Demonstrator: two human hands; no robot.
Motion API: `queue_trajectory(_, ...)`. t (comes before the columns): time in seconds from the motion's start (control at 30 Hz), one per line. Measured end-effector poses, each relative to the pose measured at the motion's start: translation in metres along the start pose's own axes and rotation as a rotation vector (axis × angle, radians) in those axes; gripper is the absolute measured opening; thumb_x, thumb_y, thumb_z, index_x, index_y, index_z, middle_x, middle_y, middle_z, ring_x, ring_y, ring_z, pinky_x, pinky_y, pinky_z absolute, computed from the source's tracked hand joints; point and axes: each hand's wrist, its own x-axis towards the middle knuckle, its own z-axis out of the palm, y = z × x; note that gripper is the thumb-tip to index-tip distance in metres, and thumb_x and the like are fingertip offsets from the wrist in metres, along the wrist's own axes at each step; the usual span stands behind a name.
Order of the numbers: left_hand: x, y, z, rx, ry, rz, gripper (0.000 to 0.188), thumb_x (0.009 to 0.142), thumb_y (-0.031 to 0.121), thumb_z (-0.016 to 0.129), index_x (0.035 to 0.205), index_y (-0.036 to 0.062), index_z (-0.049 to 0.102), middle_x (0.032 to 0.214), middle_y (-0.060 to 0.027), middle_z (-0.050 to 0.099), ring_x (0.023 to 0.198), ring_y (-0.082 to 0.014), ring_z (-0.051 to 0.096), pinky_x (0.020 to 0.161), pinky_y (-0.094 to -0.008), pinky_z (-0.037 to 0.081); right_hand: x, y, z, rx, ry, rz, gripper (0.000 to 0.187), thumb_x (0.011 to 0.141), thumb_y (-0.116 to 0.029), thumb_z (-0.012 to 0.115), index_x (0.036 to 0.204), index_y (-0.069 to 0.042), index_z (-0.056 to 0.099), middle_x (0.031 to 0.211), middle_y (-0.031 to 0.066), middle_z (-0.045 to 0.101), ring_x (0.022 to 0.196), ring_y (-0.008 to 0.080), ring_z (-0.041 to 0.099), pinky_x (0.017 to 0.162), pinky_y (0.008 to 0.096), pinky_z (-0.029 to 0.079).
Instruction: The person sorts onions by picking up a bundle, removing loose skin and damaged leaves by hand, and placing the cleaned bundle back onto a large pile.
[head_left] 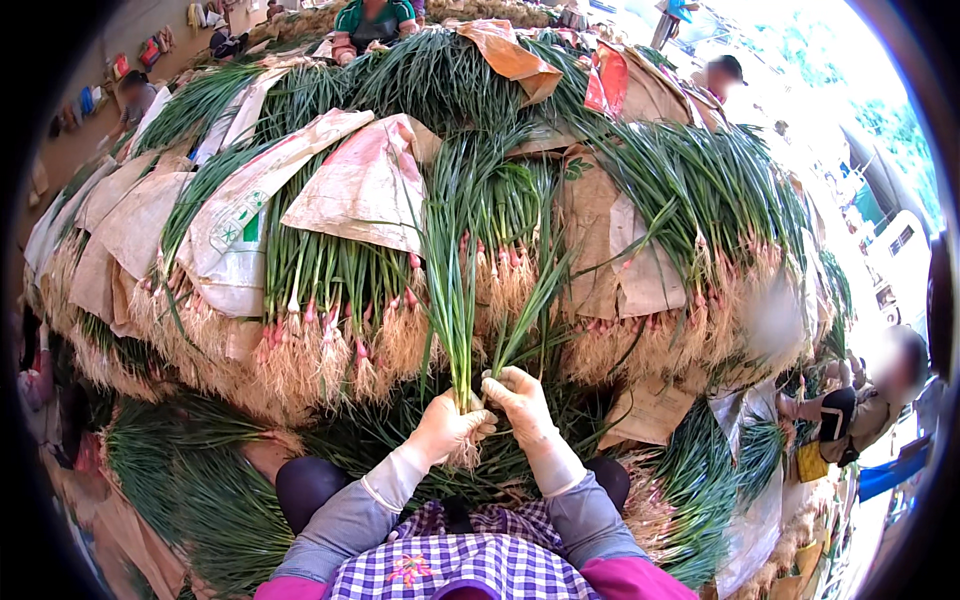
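Observation:
My gloved left hand (pixel 444 428) is closed around a small bunch of spring onions (pixel 457 335). Their long green leaves point up and away from me, and pale roots hang below the fist. Close beside it, my gloved right hand (pixel 521 408) pinches a few more green stalks (pixel 528 318), which lean to the right; their lower ends are hidden by the fingers. Just beyond both hands rises a big heap of spring onions (pixel 335 265), with pinkish bulbs and tan roots facing me.
Used sacks, such as a pinkish white one (pixel 365 180) and a brown one (pixel 620 250), lie over the heap. Loose spring onions (pixel 215 495) spread at my left, more (pixel 690 510) at my right. A person (pixel 880 400) sits at the right; others are around the heap's far side.

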Motion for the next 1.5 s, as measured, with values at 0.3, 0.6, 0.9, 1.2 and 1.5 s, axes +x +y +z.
queue_trajectory(0.3, -0.002, 0.003, 0.000, -0.022, -0.014, 0.042, 0.011, 0.090, 0.001, 0.054, 0.097, 0.0053, 0.047, 0.087, -0.0134, 0.063, 0.076, -0.0211, 0.066, 0.066, -0.0318, 0.055, 0.008, -0.007, 0.005, 0.220, 0.059, 0.105, 0.017, 0.089, -0.020, 0.061, 0.098, -0.005, 0.059, 0.080, -0.0016, 0.058, 0.060, 0.0057, 0.048, 0.052, 0.0184, 0.035)
queue_trajectory(0.6, -0.015, 0.021, 0.003, -0.158, -0.189, -0.010, 0.012, 0.094, 0.006, 0.046, 0.103, 0.0041, 0.039, 0.092, -0.0236, 0.061, 0.077, -0.0240, 0.065, 0.068, -0.0336, 0.054, 0.039, 0.008, -0.045, -0.228, 0.424, -0.228, 0.024, 0.091, -0.027, 0.058, 0.080, -0.006, 0.057, 0.068, 0.0034, 0.060, 0.056, 0.0079, 0.050, 0.052, 0.0222, 0.043)
queue_trajectory(0.9, -0.016, 0.022, 0.002, -0.189, -0.251, -0.092, 0.017, 0.092, 0.006, 0.050, 0.107, -0.0009, 0.046, 0.099, -0.0190, 0.062, 0.082, -0.0257, 0.064, 0.076, -0.0390, 0.056, 0.001, -0.016, 0.002, 0.462, -0.282, 0.252, 0.018, 0.090, -0.015, 0.059, 0.104, -0.003, 0.057, 0.084, 0.0026, 0.061, 0.062, 0.0082, 0.053, 0.052, 0.0189, 0.043)
queue_trajectory(1.2, -0.006, 0.007, -0.010, -0.290, -0.226, -0.079, 0.020, 0.085, -0.001, 0.047, 0.104, -0.0014, 0.051, 0.092, -0.0123, 0.059, 0.068, -0.0128, 0.057, 0.060, -0.0242, 0.049, -0.002, -0.022, 0.006, 0.345, -0.247, 0.226, 0.023, 0.091, -0.014, 0.059, 0.107, 0.003, 0.056, 0.081, 0.0044, 0.058, 0.060, 0.0086, 0.051, 0.051, 0.0206, 0.043)
queue_trajectory(1.5, -0.016, 0.016, -0.004, -0.545, -0.306, -0.024, 0.011, 0.083, 0.001, 0.046, 0.094, 0.0031, 0.048, 0.075, -0.0081, 0.053, 0.053, -0.0119, 0.046, 0.048, -0.0242, 0.039, -0.004, -0.005, 0.018, 0.182, 0.031, -0.046, 0.010, 0.086, -0.007, 0.064, 0.082, -0.005, 0.055, 0.071, 0.0035, 0.059, 0.055, 0.0095, 0.054, 0.048, 0.0188, 0.042)
